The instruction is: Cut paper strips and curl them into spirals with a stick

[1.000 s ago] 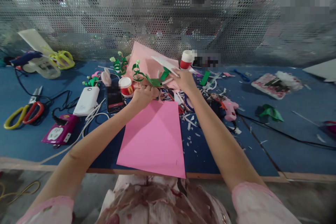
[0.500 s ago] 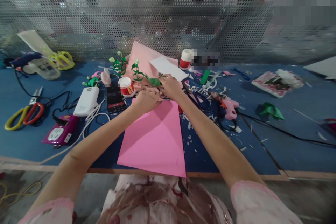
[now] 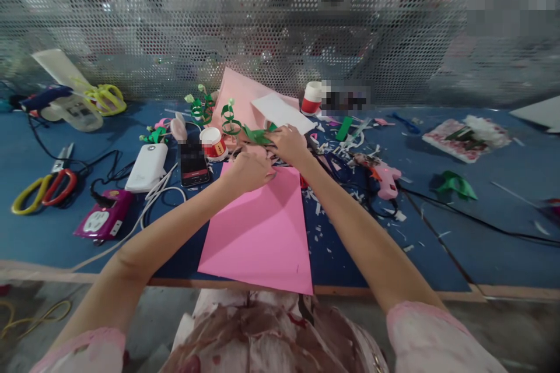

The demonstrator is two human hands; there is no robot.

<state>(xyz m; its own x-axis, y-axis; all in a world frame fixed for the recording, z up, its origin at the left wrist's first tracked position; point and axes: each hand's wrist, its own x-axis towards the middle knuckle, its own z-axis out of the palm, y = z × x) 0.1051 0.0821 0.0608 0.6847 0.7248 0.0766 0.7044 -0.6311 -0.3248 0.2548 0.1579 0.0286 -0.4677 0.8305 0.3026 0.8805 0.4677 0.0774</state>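
A bright pink rectangular sheet of paper (image 3: 258, 227) is laid flat on the blue surface (image 3: 341, 250), its near edge set slightly past the front edge; its placing directly before the body presumably gives an open area close to both hands. Over the sheet's far edge the left hand (image 3: 249, 172) is held low, its fingers bent and mostly hidden; whether anything is gripped by it cannot be told. Just beyond the sheet's far edge, the right hand (image 3: 286, 144) is bent inward, its fingertips brought to a green leaf-shaped strip (image 3: 254, 136); contact seems likely, but a firm pinch cannot be confirmed. The hands are held close together, probably so that one small piece can be handled by both.

Beyond the sheet, a white rectangular card (image 3: 280, 112) is laid over a pale pink sheet (image 3: 236, 96). To the sheet's far left, a red-and-white cup (image 3: 214, 144) is stood upright beside a black phone (image 3: 195, 169). To its right, a pink glue gun (image 3: 387, 179) is placed, apparently within easy reach.
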